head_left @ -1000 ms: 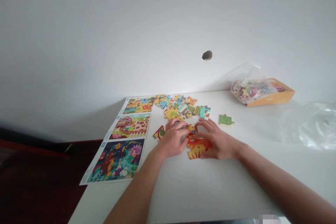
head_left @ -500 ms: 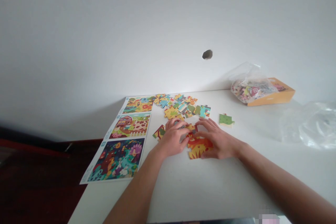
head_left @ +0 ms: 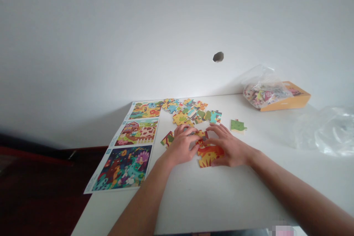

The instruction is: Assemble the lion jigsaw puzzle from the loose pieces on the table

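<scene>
My left hand point(head_left: 181, 146) and my right hand point(head_left: 229, 146) rest close together on the white table point(head_left: 226, 195). Between them lies an orange and yellow cluster of joined puzzle pieces point(head_left: 208, 155). The right hand's fingers lie flat on the cluster, its thumb at the lower edge. Curled fingers of the left hand press a small piece point(head_left: 201, 134) at the cluster's upper left. A pile of loose puzzle pieces point(head_left: 190, 112) lies just beyond both hands. One green piece point(head_left: 238, 126) sits alone to the right, and another piece point(head_left: 167, 139) lies left of my left hand.
A printed sheet with three puzzle pictures point(head_left: 129, 147) lies along the table's left edge. At the back right stand an orange box point(head_left: 293, 97) and a clear bag of pieces point(head_left: 262, 90). Crumpled clear plastic point(head_left: 329, 131) lies at the far right. A white wall rises behind.
Both hands stay on the orange cluster with only slight finger shifts. The view has tilted a little.
</scene>
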`<state>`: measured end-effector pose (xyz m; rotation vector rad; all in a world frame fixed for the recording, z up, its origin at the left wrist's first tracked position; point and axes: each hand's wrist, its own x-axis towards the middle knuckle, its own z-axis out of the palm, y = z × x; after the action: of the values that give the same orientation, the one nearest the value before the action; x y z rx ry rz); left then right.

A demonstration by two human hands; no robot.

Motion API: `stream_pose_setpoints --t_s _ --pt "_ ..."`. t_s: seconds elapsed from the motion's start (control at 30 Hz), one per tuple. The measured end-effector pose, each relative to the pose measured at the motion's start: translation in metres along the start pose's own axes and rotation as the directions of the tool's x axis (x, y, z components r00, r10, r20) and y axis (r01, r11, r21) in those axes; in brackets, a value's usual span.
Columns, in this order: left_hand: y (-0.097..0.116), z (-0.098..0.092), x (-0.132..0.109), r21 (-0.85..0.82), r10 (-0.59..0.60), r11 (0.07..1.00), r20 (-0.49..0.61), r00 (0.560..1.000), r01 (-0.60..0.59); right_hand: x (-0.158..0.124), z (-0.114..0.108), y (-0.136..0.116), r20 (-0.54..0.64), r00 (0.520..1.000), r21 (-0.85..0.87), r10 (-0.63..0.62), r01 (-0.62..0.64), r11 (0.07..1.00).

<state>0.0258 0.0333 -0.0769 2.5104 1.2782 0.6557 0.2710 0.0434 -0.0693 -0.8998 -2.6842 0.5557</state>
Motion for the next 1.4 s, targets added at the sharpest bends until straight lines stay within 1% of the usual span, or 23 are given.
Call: stream_pose_setpoints --t_s 0.27,0.7,1.1,1.4 --pt "0.0012 -0.0005 -0.0002 -0.001 -0.006 1.000 0.003 1.000 0.006 0.0007 -0.0003 -0.0020 -0.024 1.000 -0.012 -0.001 0.001 1.000" --pt "0.0008 -0.0013 0.0009 -0.010 -0.001 1.000 0.012 1.000 0.001 0.0000 -0.0002 -0.0014 -0.001 1.000 -0.018 -0.010 0.010 1.000" --pt "0.0016 -0.0001 0.0008 -0.013 -0.015 1.000 0.024 1.000 0.016 0.0006 -0.0041 -0.0073 0.006 1.000 -0.049 -0.006 0.006 0.999" --pt "0.0052 -0.0024 0.0008 -0.012 0.001 1.000 0.026 1.000 -0.001 0.0017 -0.0061 -0.0098 0.014 1.000 -0.045 -0.011 0.012 0.999"
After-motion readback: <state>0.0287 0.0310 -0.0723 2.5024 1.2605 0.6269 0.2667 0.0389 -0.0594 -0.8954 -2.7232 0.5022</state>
